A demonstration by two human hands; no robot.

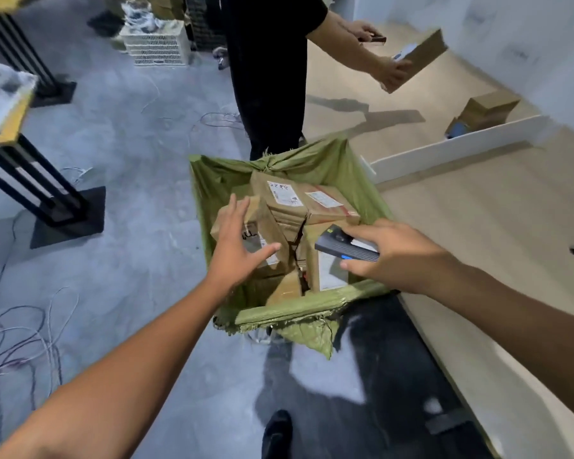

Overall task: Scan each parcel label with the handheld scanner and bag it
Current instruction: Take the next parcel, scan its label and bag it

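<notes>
Below the camera, on the grey floor (123,134), an open green woven sack (312,311) stands with its mouth folded outward, just beside the edge of a long pale wooden desk (497,220). Several brown cardboard parcels (280,202) with white printed labels lie stacked inside the sack. The left hand (237,246) is spread wide, fingers extended, palm down over a tilted brown parcel (262,212) at the left side of the sack; whether the palm touches it cannot be told, and the hand grips nothing. The right hand (395,251) is closed around a dark grey rectangular handheld scanner (343,245), thumb below and fingers on top, with the scanner's front end pointing left above the parcels on the right side of the sack. Beyond the sack stands a second person in black clothing (269,71), holding a flat brown cardboard box (418,59) over the desk. Another brown box (487,111) rests on the desk behind a white divider strip (458,145). Loose thin cables (20,329) lie on the floor at left.
</notes>
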